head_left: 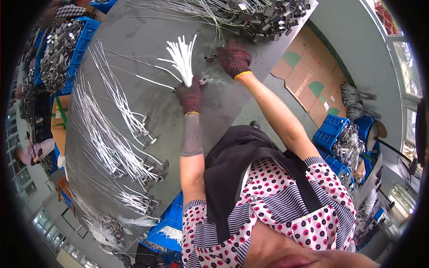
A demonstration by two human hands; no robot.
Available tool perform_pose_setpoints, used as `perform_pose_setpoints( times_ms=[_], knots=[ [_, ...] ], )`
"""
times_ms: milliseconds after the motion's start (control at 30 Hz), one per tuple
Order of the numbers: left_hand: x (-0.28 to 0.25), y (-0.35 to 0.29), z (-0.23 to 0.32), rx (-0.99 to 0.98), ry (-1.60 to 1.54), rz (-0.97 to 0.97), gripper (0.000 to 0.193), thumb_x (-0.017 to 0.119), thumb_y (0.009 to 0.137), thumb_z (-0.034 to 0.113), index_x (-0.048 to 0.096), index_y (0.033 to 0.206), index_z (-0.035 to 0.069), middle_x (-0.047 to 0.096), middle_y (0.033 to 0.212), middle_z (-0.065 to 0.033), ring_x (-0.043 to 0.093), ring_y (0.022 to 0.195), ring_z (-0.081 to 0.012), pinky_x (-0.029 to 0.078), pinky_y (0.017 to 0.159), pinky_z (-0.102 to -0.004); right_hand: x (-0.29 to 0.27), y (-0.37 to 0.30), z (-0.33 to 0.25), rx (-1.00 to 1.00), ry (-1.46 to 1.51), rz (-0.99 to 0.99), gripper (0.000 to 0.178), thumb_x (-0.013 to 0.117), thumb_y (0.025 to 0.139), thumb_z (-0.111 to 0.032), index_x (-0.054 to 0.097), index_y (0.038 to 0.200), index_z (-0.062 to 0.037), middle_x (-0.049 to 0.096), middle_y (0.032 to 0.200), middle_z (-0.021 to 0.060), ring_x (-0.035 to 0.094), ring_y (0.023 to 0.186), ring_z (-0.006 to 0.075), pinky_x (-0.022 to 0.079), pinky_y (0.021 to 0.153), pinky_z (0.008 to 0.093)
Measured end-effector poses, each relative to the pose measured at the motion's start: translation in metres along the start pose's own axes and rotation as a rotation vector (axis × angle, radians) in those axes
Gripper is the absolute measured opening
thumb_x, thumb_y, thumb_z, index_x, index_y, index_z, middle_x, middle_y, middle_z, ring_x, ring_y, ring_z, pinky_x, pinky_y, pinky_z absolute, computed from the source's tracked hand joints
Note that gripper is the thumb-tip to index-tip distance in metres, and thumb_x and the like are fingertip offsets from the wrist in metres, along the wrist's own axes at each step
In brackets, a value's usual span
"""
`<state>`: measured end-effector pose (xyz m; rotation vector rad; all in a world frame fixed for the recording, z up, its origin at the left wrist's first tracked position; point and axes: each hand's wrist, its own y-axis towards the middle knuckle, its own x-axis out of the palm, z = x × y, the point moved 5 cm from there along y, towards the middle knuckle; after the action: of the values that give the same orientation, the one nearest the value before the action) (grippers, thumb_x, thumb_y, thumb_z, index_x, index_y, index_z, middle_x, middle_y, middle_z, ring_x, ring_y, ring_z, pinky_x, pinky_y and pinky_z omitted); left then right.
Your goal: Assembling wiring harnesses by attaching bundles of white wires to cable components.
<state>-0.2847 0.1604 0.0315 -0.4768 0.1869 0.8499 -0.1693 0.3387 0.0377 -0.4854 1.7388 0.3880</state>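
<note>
My left hand (190,96), in a dark red and black knit glove, is closed around a fanned bundle of white sleeving tubes (182,60). By its fingers lies the end of a wire with a white sleeve (154,82), which runs off to the left. My right hand (234,59), gloved alike, is a little farther right over the grey table (147,33). Its fingers curl in at the end of a thin grey wire (220,35) coming from the far heap. Beside those fingertips sits a small dark block (208,58). The right fingertips are partly hidden.
A heap of wires with dark metal blocks (270,20) covers the table's far right. Sleeved wire bunches (107,134) lie along the left. Blue crates of parts (82,53) stand beyond the left edge, more blue crates (330,131) at right. Flattened cardboard (308,76) lies past the right edge.
</note>
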Motion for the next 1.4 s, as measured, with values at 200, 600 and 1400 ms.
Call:
perform_pose_setpoints(
  times_ms=[200, 600, 1400],
  knots=[
    [-0.053, 0.015, -0.031, 0.128, 0.284, 0.423, 0.039, 0.073, 0.083, 0.04, 0.073, 0.087, 0.001, 0.07, 0.07, -0.011, 0.065, 0.059, -0.0166, 0.05, 0.058, -0.0361, 0.004, 0.004, 0.032, 0.128, 0.111, -0.115, 0.038, 0.06, 0.082, -0.043, 0.072, 0.1, -0.0123, 0.069, 0.105, 0.0203, 0.065, 0.096, 0.0387, 0.051, 0.084, 0.0483],
    [0.104, -0.054, -0.013, -0.358, -0.757, -0.42, 0.024, 0.071, 0.086, 0.011, 0.067, 0.102, -0.007, 0.069, 0.085, -0.0143, 0.066, 0.065, -0.0192, 0.06, 0.055, -0.0336, 0.0, -0.108, 0.105, 0.309, 1.181, -0.166, 0.031, 0.07, 0.085, -0.017, 0.068, 0.11, -0.0003, 0.071, 0.089, 0.0092, 0.066, 0.08, 0.015, 0.054, 0.073, 0.0312],
    [0.169, -0.037, 0.007, -0.328, -1.084, -0.548, 0.024, 0.062, 0.096, 0.02, 0.061, 0.107, 0.0, 0.068, 0.098, -0.0164, 0.068, 0.091, -0.0343, 0.057, 0.087, -0.0549, -0.035, -0.47, 0.275, 0.769, 0.675, -0.647, 0.029, 0.073, 0.076, -0.025, 0.07, 0.089, 0.0008, 0.066, 0.074, 0.0149, 0.062, 0.068, 0.0223, 0.05, 0.065, 0.036]
  ],
)
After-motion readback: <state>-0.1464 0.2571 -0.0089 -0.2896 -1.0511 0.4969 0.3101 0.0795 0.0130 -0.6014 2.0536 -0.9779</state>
